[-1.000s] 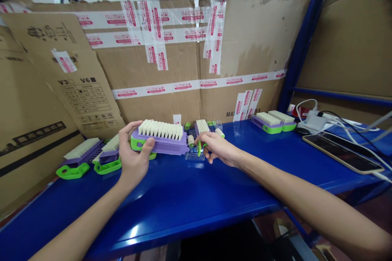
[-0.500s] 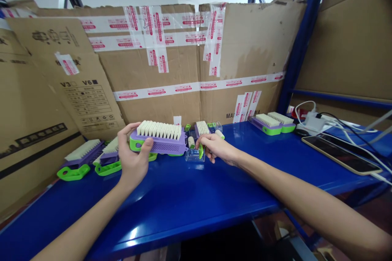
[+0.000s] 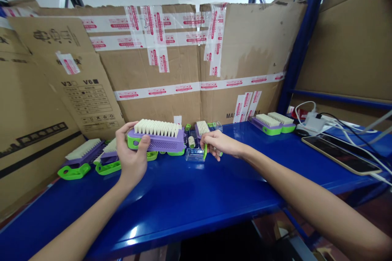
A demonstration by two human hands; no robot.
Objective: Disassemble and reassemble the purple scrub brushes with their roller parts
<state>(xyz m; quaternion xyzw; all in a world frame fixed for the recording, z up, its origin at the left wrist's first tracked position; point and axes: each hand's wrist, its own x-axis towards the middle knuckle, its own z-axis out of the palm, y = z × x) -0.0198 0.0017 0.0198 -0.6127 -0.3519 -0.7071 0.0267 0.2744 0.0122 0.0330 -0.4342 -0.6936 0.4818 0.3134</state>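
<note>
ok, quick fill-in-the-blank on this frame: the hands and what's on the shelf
The left hand holds a purple brush, bristles facing ____.
The right hand pinches a small ____ part at the clear box.
The phone lies on a shelf coloured ____.
Missing: up; green; blue.

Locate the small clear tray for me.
Head view, centre: the clear tray sits on the blue shelf, between the purple brush in the left hand and the right hand, which pinches a green piece.
</note>
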